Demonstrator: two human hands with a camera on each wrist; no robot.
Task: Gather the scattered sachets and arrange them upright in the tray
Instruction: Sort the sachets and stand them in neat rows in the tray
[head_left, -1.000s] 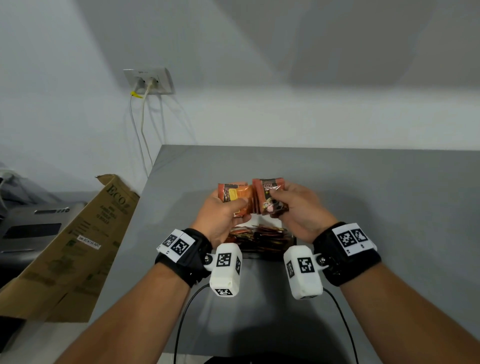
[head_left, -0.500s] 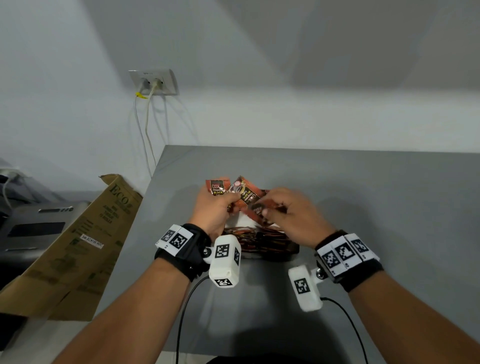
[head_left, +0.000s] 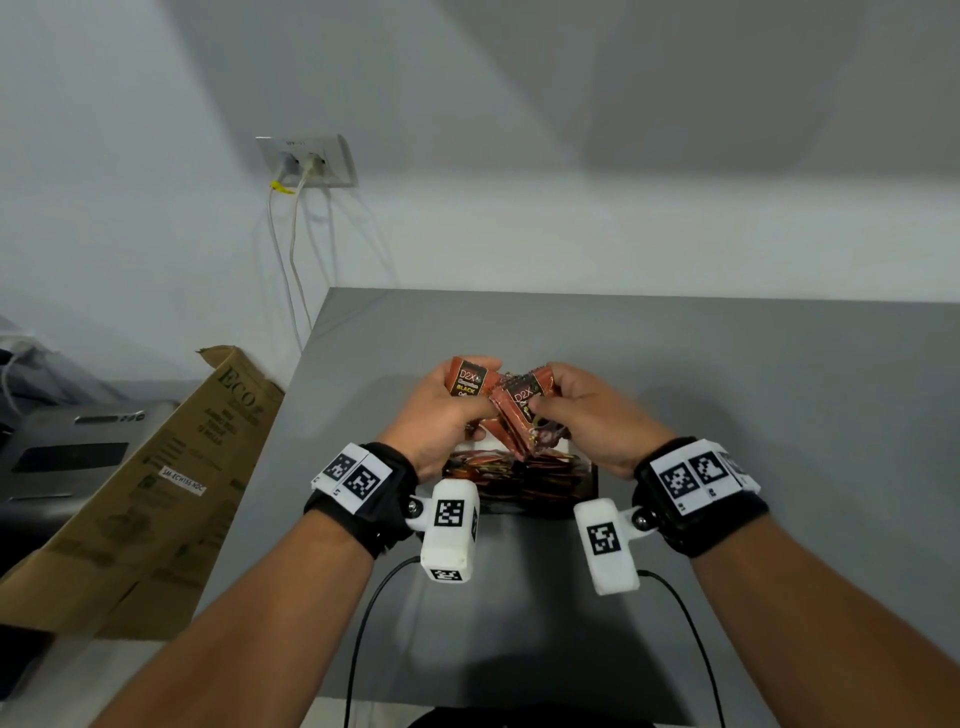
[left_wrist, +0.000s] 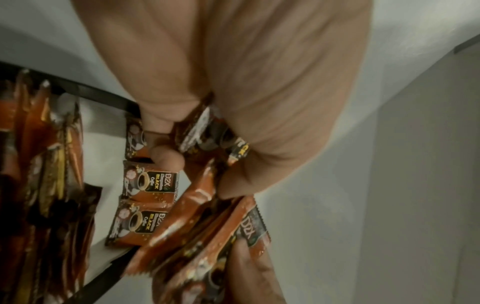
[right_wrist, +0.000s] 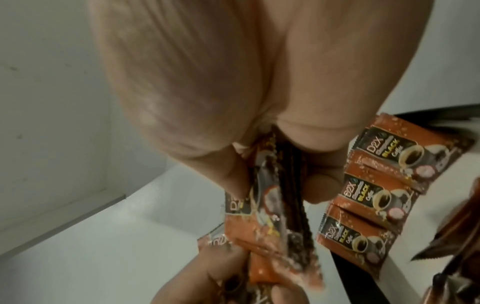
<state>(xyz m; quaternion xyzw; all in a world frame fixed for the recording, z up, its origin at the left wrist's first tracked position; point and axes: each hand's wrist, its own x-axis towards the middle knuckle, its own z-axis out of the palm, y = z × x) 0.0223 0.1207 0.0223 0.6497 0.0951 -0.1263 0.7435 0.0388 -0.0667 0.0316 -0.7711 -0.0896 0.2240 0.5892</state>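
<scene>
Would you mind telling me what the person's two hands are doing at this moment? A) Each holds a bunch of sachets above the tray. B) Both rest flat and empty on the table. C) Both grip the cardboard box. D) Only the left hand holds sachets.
A: the left hand and the right hand each grip sachets just above the tray, which already has sachets in it.

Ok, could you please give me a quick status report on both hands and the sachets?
Left hand grips sachets. Right hand grips its own bunch. Tray below, part-filled. Nothing in the way.
</scene>
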